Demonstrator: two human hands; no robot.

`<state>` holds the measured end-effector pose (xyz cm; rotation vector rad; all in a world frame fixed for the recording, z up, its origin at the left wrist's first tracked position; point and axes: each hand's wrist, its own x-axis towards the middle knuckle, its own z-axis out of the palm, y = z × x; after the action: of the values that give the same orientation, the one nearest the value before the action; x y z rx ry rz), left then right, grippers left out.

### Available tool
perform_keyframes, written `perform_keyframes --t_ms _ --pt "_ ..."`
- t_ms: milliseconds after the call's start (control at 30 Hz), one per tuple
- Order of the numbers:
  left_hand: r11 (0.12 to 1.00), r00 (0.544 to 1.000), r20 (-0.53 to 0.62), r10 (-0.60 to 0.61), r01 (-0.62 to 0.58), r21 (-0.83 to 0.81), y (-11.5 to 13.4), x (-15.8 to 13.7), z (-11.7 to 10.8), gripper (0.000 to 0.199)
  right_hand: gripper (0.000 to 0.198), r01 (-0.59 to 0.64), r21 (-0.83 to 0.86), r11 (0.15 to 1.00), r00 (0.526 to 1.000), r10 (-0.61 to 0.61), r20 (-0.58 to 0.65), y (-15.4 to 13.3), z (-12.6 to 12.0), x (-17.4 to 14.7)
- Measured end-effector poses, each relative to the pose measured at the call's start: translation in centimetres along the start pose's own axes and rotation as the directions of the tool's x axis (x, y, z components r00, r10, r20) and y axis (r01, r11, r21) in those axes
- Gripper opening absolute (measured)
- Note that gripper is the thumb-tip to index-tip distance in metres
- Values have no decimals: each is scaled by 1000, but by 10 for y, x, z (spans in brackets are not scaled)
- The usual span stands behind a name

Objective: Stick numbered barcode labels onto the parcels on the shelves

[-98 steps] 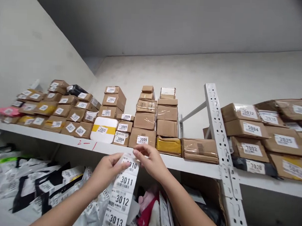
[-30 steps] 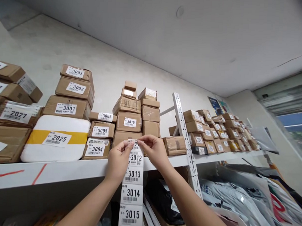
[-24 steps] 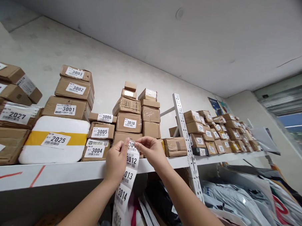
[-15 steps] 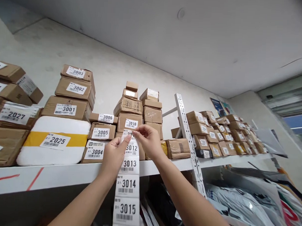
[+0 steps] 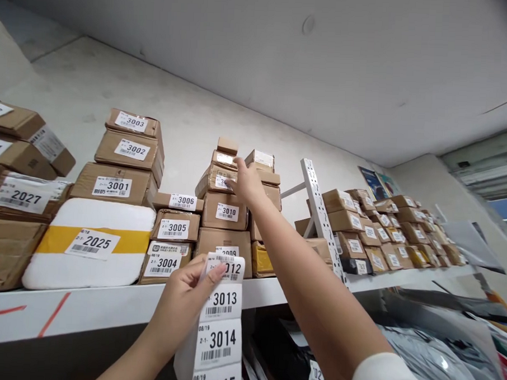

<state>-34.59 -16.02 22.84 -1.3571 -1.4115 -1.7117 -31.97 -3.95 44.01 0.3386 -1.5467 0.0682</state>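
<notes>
My left hand (image 5: 190, 291) pinches a strip of white number labels (image 5: 218, 345) between thumb and fingers. The strip hangs down, with 3012 at its top, partly under my thumb, then 3013, 3014 and 3015. My right hand (image 5: 250, 184) reaches up to a stacked cardboard box (image 5: 206, 179). On this box's front is a white label (image 5: 222, 182), its number partly covered by my right thumb. My index finger lies above the thumb, apart from it. Below it stands the box labelled 3010 (image 5: 218, 221), and lower down one labelled 3009 (image 5: 211, 238).
Labelled boxes stand along a white shelf (image 5: 122, 313), with a white package with yellow tape (image 5: 52, 259) at left. A perforated metal post (image 5: 315, 204) rises right of my arm. Bagged parcels (image 5: 431, 354) lie below at the right.
My right hand has left the top of the strip and moved up to the box above 3010, which now bears a label. My left hand has lowered with the strip.
</notes>
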Motion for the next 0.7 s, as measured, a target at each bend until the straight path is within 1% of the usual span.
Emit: perform_keyframes --t_ms 33,67,100,133,167,200,233,267,300,333,367,433,467,533,567,600,633,700 --pt "1000 1000 -12 4 -4 -8 0 1 -1 43 36 24 -60 998 1000 -24 -9 -1 -2 -3" --pt "1000 999 -31 15 -15 -11 0 3 -2 43 32 47 -93 995 999 -47 1 -2 -5 -8" --pt "1000 998 -57 26 -26 -14 0 5 -3 42 24 66 -77 995 998 -65 19 -4 -9 -14" --pt "999 996 -86 31 -33 -24 1 7 -4 40 16 72 -6 997 997 -72 42 -5 -15 -22" --pt "998 993 -112 29 -34 -50 1 10 -5 37 11 59 118 991 994 -69 83 -8 -21 -32" --pt "995 992 -127 17 -28 -91 2 13 -6 35 15 22 274 961 986 -66 151 -11 -27 -44" --pt "991 991 -132 2 -19 -133 3 16 -6 34 22 -36 433 901 968 -76 238 -15 -34 -58" --pt "985 991 -131 -12 -10 -171 4 19 -6 35 27 -112 555 825 923 -121 366 -18 -39 -71" --pt "980 991 -130 -22 -5 -201 5 22 -5 36 27 -181 612 770 875 -158 458 -21 -43 -85" --pt "975 990 -135 -29 -2 -223 6 25 -4 38 25 -227 637 737 859 -156 487 -24 -46 -97" --pt "971 988 -150 -35 -2 -241 7 27 -2 41 22 -263 653 710 862 -130 489 -25 -47 -107" --pt "966 979 -199 -46 -7 -259 8 30 3 42 22 -315 688 654 903 -17 430 -25 -44 -120" --pt "968 974 -222 -48 -10 -251 8 30 6 41 24 -346 709 615 911 38 411 -25 -41 -124" --pt "982 963 -268 -29 -23 -189 9 30 12 38 31 -410 732 543 901 120 416 -23 -34 -127" --pt "987 957 -288 -23 -23 -156 9 30 15 37 31 -431 737 521 895 148 420 -22 -31 -128" --pt "989 952 -306 -30 -17 -148 9 30 18 38 30 -436 738 515 895 165 414 -22 -29 -129" --pt "985 946 -319 -52 -5 -175 10 29 20 39 26 -419 737 530 904 170 392 -22 -28 -130" --pt "959 942 -316 -114 21 -283 12 28 23 38 15 -320 727 607 946 156 285 -23 -28 -134"
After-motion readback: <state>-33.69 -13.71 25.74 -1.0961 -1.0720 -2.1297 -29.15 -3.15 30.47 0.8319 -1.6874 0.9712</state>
